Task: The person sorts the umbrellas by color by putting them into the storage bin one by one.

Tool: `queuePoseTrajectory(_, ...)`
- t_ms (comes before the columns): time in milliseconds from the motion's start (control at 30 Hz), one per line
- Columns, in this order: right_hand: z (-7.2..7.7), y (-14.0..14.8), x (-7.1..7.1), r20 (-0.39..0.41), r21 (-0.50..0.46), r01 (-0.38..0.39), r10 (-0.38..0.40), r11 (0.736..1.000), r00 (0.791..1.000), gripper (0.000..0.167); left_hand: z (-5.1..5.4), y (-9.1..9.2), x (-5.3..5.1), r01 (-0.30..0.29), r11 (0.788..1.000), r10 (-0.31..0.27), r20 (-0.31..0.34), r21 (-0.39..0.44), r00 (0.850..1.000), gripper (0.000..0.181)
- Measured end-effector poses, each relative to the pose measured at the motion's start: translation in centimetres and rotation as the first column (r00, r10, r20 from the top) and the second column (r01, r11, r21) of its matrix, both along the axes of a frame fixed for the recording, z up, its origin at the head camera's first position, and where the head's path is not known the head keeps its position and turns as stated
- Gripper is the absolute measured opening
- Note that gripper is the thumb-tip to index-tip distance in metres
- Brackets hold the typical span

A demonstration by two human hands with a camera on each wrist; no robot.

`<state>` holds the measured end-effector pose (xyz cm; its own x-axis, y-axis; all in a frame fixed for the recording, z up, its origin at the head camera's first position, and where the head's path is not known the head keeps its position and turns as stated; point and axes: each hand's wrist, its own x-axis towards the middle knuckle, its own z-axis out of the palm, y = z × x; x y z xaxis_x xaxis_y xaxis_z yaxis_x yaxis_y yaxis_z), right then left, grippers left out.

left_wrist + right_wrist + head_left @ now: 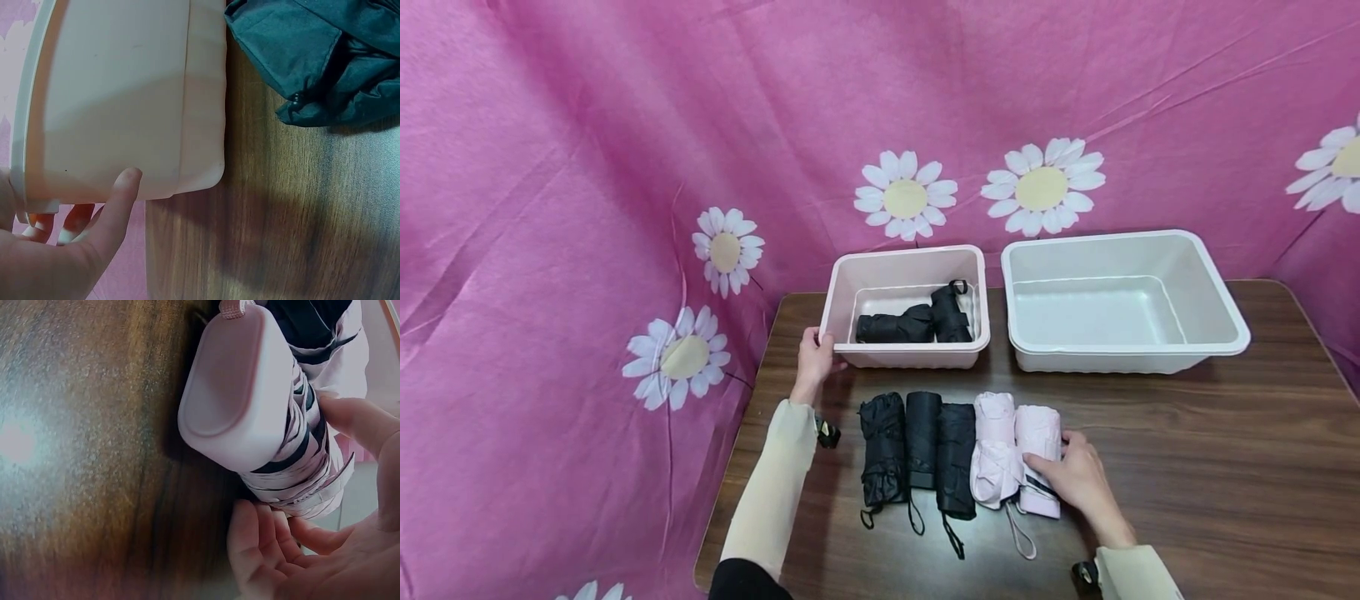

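Note:
My left hand (815, 360) grips the front left corner of a pale pink plastic bin (910, 357); in the left wrist view its thumb (128, 184) presses the outer wall. Two folded black umbrellas (895, 325) lie inside that bin. On the table, three folded black umbrellas (883, 446) lie side by side, then two pale pink ones. My right hand (1078, 475) holds the rightmost pink umbrella (1040, 429), thumb on top and fingers along its right side. The right wrist view shows its handle end (228, 381) lying by the table surface. The other pink umbrella (996, 446) touches it on the left.
A larger white bin (1127, 361) with nothing in it stands to the right of the pink one. Behind both hangs a pink cloth (805, 125) with daisies. The brown wooden table (1187, 450) extends to the right of my right hand.

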<state>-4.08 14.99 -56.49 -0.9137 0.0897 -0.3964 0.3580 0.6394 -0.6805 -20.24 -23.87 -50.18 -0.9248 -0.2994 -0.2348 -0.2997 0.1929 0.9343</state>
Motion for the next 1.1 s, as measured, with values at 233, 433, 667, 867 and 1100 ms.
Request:
queuePoseTrajectory(233,-0.2,-0.2,0.0,0.004,0.019,0.009,-0.009,1.0,1.0,0.088,0.2,-0.1,0.2,0.001,1.0,-0.001,-0.003,0.015,1.0,0.034)
queuePoseTrajectory(433,-0.1,-0.2,-0.1,0.023,0.029,-0.004,0.003,1.0,1.0,0.086,2.1,0.6,1.0,0.016,1.0,-0.016,0.004,0.015,1.0,0.036)
queuePoseTrajectory(667,-0.1,-0.4,-0.2,0.027,0.052,-0.008,0.007,0.999,1.0,0.084,2.9,0.8,1.1,0.027,0.999,-0.028,0.028,0.032,0.999,0.038)
queuePoseTrajectory(867,-0.2,-0.5,-0.1,0.027,0.067,0.004,-0.005,0.998,1.0,0.077,0.1,0.0,0.2,0.0,1.0,0.0,-0.002,0.019,1.0,0.034)
queuePoseTrajectory(1100,-0.6,-0.6,0.2,0.018,0.065,0.029,-0.031,0.997,0.999,0.072,-0.6,0.1,0.2,-0.012,1.0,0.012,-0.073,0.011,0.997,0.028)
